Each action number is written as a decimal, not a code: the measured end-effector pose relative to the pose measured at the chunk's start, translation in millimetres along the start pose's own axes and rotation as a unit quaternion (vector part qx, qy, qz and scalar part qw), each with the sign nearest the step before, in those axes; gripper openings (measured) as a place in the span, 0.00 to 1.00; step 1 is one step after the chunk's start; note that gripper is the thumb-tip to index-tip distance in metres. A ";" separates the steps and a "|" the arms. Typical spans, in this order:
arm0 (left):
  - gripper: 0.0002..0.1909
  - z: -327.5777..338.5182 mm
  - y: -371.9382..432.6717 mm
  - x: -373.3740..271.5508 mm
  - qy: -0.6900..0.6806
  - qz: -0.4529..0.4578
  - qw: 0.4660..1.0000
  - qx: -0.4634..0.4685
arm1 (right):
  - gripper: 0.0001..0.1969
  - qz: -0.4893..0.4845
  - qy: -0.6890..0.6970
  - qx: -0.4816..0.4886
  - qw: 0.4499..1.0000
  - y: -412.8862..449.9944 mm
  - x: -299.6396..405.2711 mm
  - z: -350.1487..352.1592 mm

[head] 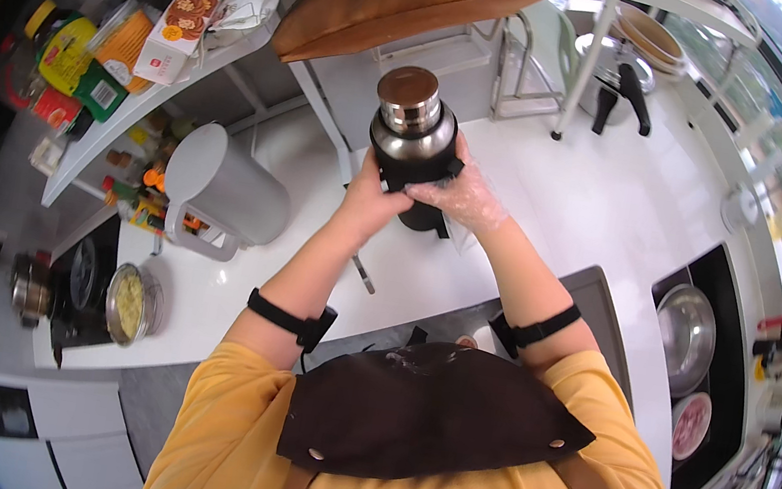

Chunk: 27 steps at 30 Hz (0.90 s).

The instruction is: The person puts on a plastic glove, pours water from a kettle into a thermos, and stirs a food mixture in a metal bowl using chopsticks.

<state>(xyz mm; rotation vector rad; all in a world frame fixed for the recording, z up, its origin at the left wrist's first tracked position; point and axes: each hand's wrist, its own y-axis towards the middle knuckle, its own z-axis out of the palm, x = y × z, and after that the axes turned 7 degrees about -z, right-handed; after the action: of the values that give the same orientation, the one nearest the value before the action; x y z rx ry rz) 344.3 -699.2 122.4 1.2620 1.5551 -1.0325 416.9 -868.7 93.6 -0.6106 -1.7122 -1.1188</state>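
In front of me both hands grip a steel-and-black canister-like device with a shiny steel neck and a brown disc-like top. My left hand is bare and wraps around its left side. On the other side is my right hand, in a loose clear plastic glove. Fingers and palms hide part of the black body, and a black lower part shows below the hands. Under the left wrist a slim utensil lies on the white countertop, its far part covered by the hand.
At left stands a grey lidded pitcher, beyond it a metal bowl of yellowish food. A shelf holds packages. A large wooden board overhangs ahead. Back right are a pressure cooker and, nearer, a steel bowl.
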 end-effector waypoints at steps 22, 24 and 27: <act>0.33 -66.6 -76.3 -175.2 0.482 0.340 0.806 0.040 | 0.65 -0.121 -0.129 0.139 0.974 -36.8 113.0 -30.8; 0.38 -64.3 -66.3 -184.1 0.479 0.269 0.830 0.096 | 0.60 -0.124 -0.115 0.152 0.974 -23.6 128.1 -24.2; 0.40 -53.0 -64.8 -204.3 0.503 0.304 0.780 0.217 | 0.47 -0.126 -0.087 0.145 0.977 -21.3 133.6 -14.4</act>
<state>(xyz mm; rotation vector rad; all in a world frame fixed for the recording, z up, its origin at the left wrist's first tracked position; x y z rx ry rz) 298.5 -714.4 337.8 2.7147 1.4068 -0.2241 351.7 -903.3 207.9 -0.3219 -2.1028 -0.9796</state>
